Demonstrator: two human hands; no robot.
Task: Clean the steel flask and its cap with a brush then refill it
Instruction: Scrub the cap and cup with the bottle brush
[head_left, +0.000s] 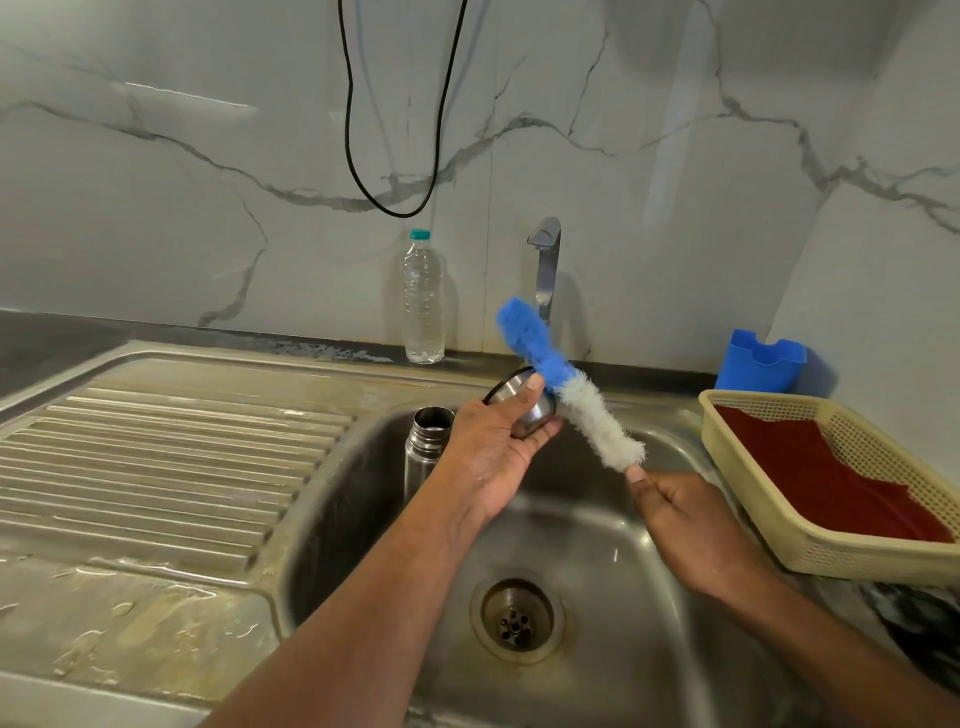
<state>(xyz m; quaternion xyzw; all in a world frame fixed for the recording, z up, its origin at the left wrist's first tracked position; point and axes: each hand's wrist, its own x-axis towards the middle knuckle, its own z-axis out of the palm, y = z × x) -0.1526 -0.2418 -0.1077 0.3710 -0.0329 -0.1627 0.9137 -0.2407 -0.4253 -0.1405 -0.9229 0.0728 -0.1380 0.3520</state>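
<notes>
No legible text, label, brand, number or sign appears on any surface in this view.

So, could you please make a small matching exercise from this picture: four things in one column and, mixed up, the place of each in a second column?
Things:
1. steel flask
2. cap
3. brush
4. plastic bottle

Places:
A. held in the left hand
B. on the ledge beside the tap
C. standing open in the sink
D. held by its handle in the right hand

Pairs: 1-C, 2-A, 3-D, 4-B
</notes>
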